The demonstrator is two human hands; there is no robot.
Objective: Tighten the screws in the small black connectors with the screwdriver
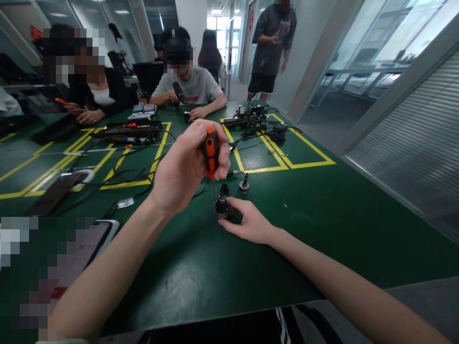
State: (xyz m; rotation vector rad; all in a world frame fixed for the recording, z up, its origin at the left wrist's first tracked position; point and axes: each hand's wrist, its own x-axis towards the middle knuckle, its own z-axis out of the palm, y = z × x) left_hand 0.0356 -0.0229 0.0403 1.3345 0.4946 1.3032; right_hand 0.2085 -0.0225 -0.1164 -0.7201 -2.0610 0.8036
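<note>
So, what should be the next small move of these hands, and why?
Perhaps check the seating of the screwdriver against the black part: the left hand points its shaft down at that part's side, the right hand grips the part, but whether the tip touches it cannot be told.

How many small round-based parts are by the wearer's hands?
2 show clearly: one part held by the right hand, another part standing beyond it on the green table. A partly hidden dark piece behind the first may be another.
</note>
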